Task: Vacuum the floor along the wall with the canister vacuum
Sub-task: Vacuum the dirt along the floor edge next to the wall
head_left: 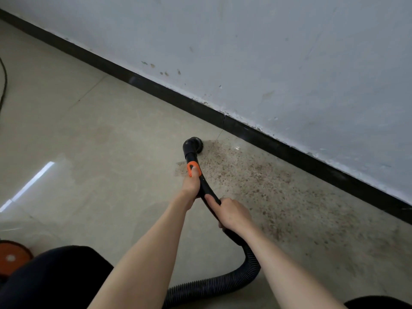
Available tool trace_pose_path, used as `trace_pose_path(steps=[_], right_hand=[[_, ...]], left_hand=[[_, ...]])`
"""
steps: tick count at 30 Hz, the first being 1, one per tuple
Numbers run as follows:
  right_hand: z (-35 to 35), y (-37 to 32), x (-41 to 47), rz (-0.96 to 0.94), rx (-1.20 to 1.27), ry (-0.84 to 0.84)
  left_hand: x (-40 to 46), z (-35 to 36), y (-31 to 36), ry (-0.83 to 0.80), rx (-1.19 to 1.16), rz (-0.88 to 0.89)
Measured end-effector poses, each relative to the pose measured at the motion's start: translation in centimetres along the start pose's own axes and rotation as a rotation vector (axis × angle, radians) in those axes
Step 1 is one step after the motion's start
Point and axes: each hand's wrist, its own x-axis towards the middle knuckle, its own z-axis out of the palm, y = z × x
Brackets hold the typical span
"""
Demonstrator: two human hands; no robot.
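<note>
both hands grip the wand [201, 186]: left hand [191, 182] ahead, right hand [231, 214] behind.

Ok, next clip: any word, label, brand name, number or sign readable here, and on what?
None can be read.
Orange collar on the black wand: no lettering shows.
Orange canister at the left edge: a pale round spot, too blurred to read.

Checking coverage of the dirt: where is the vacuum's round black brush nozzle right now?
Centre of the head view: the round black brush nozzle rests on the beige tiled floor, at the speckled dirt patch's left edge, short of the black baseboard.
</note>
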Motion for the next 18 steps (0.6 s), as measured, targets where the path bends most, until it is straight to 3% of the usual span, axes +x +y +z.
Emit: trace_pose_path(steps=[10, 18], right_hand=[[-1.0, 1.2, 0.7, 0.092, 0.062, 0.069], [-1.0, -0.1, 1.1, 0.012, 0.036, 0.008]], left_hand=[[1.0, 2.9, 1.9, -0.071, 0.169, 0.006], [1.1, 0.8, 1.6, -0.028, 0.075, -0.018]])
